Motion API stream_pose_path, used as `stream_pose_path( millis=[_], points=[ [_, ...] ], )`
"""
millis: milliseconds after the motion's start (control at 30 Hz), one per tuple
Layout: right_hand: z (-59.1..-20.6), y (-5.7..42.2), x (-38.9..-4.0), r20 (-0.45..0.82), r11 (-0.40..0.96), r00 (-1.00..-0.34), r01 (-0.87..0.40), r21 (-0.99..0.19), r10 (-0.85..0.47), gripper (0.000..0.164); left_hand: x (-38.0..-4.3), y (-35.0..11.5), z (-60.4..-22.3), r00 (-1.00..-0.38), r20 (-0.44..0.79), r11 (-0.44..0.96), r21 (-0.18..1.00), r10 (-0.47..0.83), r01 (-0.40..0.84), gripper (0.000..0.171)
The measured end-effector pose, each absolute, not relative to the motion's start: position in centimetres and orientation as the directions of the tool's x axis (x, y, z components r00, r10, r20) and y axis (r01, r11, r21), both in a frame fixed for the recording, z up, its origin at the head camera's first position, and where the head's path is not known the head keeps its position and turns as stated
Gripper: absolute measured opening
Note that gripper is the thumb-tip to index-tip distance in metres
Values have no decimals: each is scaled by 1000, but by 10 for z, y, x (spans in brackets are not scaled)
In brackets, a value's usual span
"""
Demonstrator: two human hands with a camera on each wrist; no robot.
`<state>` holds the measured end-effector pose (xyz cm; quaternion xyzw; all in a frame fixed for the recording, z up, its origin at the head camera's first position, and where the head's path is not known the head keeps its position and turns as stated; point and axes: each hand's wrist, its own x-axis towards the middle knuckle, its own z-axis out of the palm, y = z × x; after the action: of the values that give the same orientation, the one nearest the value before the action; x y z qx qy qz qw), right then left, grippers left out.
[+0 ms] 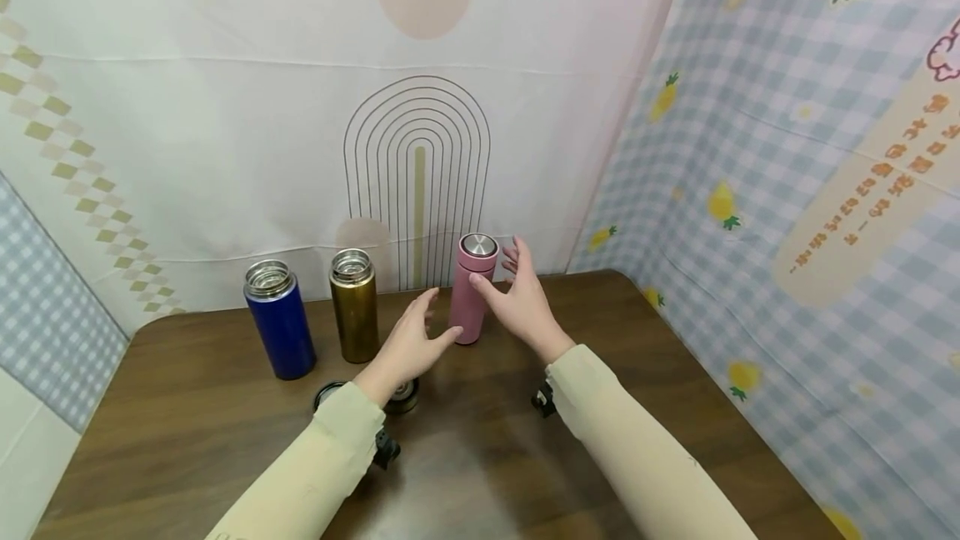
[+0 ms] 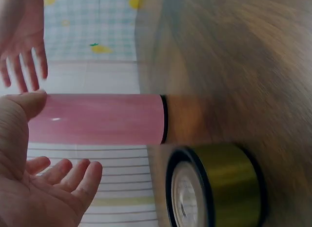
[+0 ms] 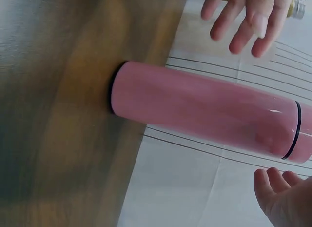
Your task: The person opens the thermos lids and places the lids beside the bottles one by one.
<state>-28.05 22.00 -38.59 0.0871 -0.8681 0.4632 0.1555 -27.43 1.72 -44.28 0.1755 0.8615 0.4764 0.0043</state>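
Observation:
A pink thermos bottle (image 1: 467, 311) stands upright near the back of the table, with its silver-topped lid on. My right hand (image 1: 521, 307) is at its right side, thumb toward the upper part and fingers spread. To its left and nearer me hovers my left hand (image 1: 408, 347), fingers apart and nothing between them. In the right wrist view a gap shows between the fingers and the pink bottle (image 3: 204, 110). A gold lid (image 2: 226, 183) sits on the table below my left hand, partly hidden by the wrist in the head view.
A blue bottle (image 1: 281, 332) and a gold bottle (image 1: 356, 319) stand lidless at the left. Another dark-rimmed lid (image 1: 324, 394) lies partly behind my left forearm. The wooden table (image 1: 465, 473) meets a white printed cloth (image 1: 225, 148) at the back and a checked cloth (image 1: 750, 157) at right.

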Motion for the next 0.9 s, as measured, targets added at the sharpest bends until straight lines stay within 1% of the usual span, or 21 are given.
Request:
stream_pose_path(
  millis=[167,267,400,600,800,900],
  points=[
    [-382,214,-286,355,545,-934,-313,-778,-29,98,-281,31,-439,-929,170,433,847,330,309,96],
    [-382,211,-286,364,533,-931,-324,-782,-32,95,-285,36,-438,-925,177,410,857,335,312,99],
    [-383,208,-285,371,534,-928,-331,-778,-36,92,-286,38,-436,-923,187,379,870,337,314,96],
    [-381,206,-282,358,588,-934,-296,-752,-12,89,-282,38,-439,-922,203,340,886,329,316,88],
    [-383,203,-279,369,604,-930,-290,-742,6,69,-276,37,-444,-921,222,294,901,321,319,86],
    [-385,203,-274,374,580,-927,-305,-756,0,65,-274,36,-449,-914,237,299,892,330,339,85]
  ],
)
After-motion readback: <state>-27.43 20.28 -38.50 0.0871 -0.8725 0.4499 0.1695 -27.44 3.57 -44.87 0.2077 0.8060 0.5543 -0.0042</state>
